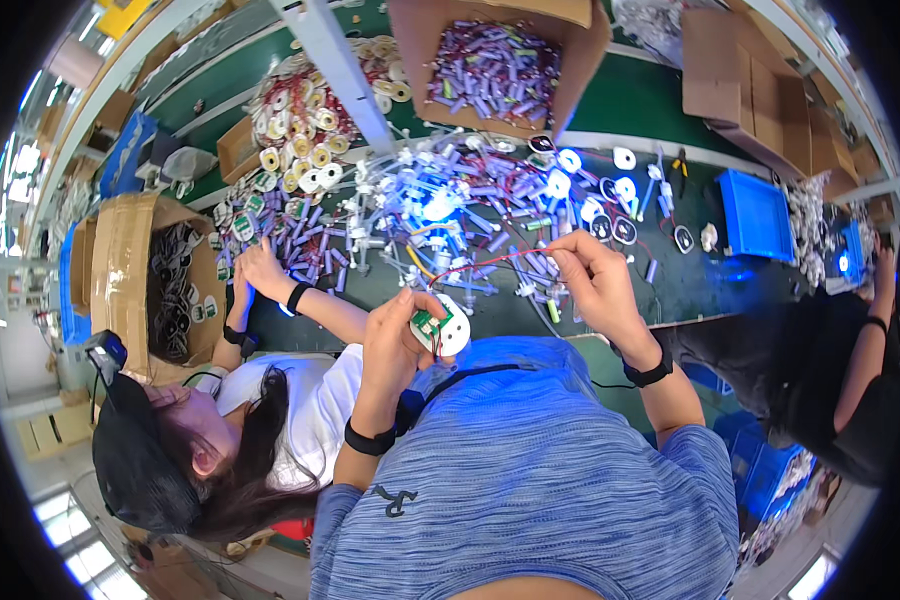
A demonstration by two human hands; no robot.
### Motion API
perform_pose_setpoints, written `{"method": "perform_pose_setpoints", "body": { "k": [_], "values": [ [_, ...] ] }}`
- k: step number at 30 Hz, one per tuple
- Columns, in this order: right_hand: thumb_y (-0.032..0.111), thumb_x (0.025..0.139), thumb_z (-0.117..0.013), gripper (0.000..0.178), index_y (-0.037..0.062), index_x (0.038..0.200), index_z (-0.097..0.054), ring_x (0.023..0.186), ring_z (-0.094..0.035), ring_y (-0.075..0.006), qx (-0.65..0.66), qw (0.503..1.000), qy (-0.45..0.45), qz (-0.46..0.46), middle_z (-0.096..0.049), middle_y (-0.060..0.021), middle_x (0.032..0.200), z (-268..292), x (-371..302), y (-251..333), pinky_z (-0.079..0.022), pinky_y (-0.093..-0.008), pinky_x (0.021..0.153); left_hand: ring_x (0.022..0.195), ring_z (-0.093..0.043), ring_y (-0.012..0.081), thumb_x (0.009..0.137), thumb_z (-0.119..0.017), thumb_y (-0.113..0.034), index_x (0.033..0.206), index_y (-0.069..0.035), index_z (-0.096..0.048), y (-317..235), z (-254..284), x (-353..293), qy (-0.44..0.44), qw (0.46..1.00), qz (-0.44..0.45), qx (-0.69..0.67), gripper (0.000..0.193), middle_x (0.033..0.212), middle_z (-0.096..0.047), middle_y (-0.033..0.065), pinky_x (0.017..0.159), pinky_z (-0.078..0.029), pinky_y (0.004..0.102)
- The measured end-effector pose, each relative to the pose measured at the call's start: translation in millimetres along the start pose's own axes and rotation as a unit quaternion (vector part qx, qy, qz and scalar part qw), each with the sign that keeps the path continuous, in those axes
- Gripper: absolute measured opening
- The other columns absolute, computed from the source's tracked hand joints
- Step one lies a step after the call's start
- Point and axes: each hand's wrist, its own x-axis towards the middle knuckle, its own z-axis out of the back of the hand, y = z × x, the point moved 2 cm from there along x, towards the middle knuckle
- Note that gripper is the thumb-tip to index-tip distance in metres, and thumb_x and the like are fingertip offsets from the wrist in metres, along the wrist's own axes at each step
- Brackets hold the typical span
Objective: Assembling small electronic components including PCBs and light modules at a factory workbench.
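My left hand (394,335) is closed on a round white plastic housing (456,332), just in front of my chest. A small green circuit board (430,322) sits on the housing's left side, beside my thumb. A red wire (486,263) runs up from there and stretches rightward over the table. Its right end is pinched between the thumb and fingers of my right hand (598,282). Past my hands lies a pile of purple cylindrical batteries (500,240) with wires, mixed with white plastic parts (370,190) and bright blue lights (438,205).
A cardboard box (594,60) of purple batteries stands at the back. A blue tray (756,215) and yellow-handled pliers (680,165) lie right. At left, a co-worker's hands (258,270) reach among boards near a carton (125,270). Another person (820,370) works at far right.
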Motion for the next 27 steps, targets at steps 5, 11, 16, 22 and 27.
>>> {"method": "perform_pose_setpoints", "body": {
  "k": [5,11,16,22,27],
  "values": [
    [0.01,0.087,-0.051,0.011,0.0006,0.088,-0.057,0.051,-0.042,-0.0048,0.037,0.997,-0.065,-0.006,-0.048,0.0004,0.057,22,-30,-14,-0.033,-0.0222,0.046,0.046,-0.059,0.0138,0.093,-0.039,-0.032,0.083,0.0,-0.055,7,-28,8,0.046,0.997,0.027,0.052,0.037,0.064,-0.06,0.011,0.031,-0.033,0.0168],
    [0.009,0.087,-0.051,0.011,0.0,0.088,-0.057,0.052,-0.04,-0.0031,0.081,0.992,-0.086,-0.043,-0.048,0.0026,0.056,35,-51,-19,-0.031,-0.0206,0.046,0.044,-0.057,0.0126,0.094,-0.04,-0.032,0.082,-0.001,-0.056,25,-39,12,0.049,0.996,0.049,0.056,0.037,0.063,-0.06,0.0109,0.031,-0.03,0.0168],
    [0.009,0.087,-0.051,0.011,-0.0002,0.089,-0.057,0.054,-0.046,-0.0049,0.078,0.992,-0.071,-0.075,-0.052,0.0014,0.061,39,-60,-36,-0.036,-0.0211,0.049,0.042,-0.051,0.0074,0.091,-0.048,-0.024,0.081,-0.001,-0.057,23,-48,8,0.063,0.99,0.017,0.125,0.026,0.061,-0.058,0.0067,0.033,-0.029,0.017],
    [0.006,0.08,-0.059,0.012,-0.0002,0.089,-0.056,0.063,-0.056,-0.0086,0.198,0.978,0.061,0.036,-0.058,-0.0058,0.071,7,-58,4,-0.045,-0.0231,0.056,0.052,-0.046,0.0023,0.088,-0.054,-0.017,0.084,0.001,-0.06,18,-69,2,0.099,0.959,0.007,0.267,0.02,0.068,-0.057,0.0006,0.043,-0.033,0.0166],
    [0.007,0.076,-0.064,0.011,0.0009,0.082,-0.056,0.052,-0.054,-0.0154,0.077,0.99,-0.003,0.115,-0.056,-0.0073,0.067,-10,-55,13,-0.042,-0.0265,0.047,0.06,-0.046,0.0015,0.088,-0.056,-0.018,0.088,0.001,-0.062,15,-73,-6,0.069,0.951,0.01,0.3,0.02,0.067,-0.056,-0.002,0.048,-0.033,0.0158]
  ]
}}
